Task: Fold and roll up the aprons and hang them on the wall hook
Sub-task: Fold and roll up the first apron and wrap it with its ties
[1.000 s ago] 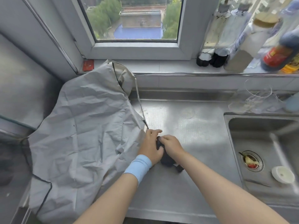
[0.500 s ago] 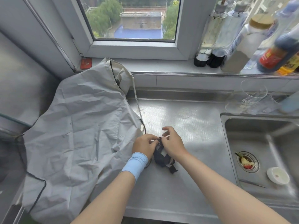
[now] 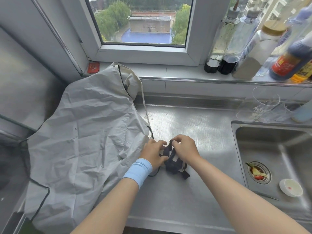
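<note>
A crumpled grey apron [image 3: 81,141] lies spread over the left of the steel counter [image 3: 177,200], its top reaching the window sill. Its thin tie [image 3: 145,108] runs down the right edge to a dark bundle of straps [image 3: 173,163] on the counter. My left hand [image 3: 154,153], with a light blue wristband, grips the bundle's left side. My right hand [image 3: 184,146] pinches a strap loop at the bundle's top. No wall hook is in view.
A steel sink [image 3: 276,159] sits at the right with food scraps in its drain and a small white dish [image 3: 290,187]. Clear glasses [image 3: 263,105] stand behind it. Several bottles [image 3: 253,51] line the window sill. A steel panel rises at the left.
The hands, first pressed together over the dark bundle, have drawn slightly apart. The right hand has lifted a strap loop, and more of the bundle now shows.
</note>
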`<control>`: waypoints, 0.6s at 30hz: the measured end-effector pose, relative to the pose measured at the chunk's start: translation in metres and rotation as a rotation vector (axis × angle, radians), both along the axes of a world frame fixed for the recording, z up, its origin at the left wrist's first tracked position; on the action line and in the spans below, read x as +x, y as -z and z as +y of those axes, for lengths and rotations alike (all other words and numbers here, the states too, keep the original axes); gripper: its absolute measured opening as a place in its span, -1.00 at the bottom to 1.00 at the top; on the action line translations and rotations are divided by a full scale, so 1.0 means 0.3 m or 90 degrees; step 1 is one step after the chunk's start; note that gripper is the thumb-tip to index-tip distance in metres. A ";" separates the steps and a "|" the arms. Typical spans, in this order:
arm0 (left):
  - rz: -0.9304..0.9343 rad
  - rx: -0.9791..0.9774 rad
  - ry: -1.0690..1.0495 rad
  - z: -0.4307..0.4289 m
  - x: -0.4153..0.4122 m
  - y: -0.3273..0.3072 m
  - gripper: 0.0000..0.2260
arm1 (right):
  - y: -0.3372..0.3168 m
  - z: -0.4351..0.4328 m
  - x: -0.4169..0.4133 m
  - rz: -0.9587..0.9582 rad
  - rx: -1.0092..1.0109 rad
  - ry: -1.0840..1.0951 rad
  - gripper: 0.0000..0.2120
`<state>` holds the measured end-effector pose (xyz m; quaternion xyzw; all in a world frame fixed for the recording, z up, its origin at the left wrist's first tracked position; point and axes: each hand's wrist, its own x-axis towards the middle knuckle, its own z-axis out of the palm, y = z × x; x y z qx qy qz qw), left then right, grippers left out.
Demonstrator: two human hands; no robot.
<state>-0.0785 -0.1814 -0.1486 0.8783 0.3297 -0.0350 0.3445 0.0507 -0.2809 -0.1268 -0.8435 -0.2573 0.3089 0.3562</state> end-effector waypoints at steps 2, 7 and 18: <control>0.017 -0.007 0.019 -0.001 -0.006 0.010 -0.44 | -0.003 0.010 0.021 0.010 -0.031 0.001 -0.87; 0.004 -0.011 0.087 -0.017 -0.011 0.021 -0.62 | -0.025 0.041 0.055 0.030 -0.092 -0.037 -0.85; 0.101 -0.112 0.072 -0.033 -0.002 -0.001 -0.30 | -0.058 0.078 0.088 0.059 -0.088 -0.019 -0.78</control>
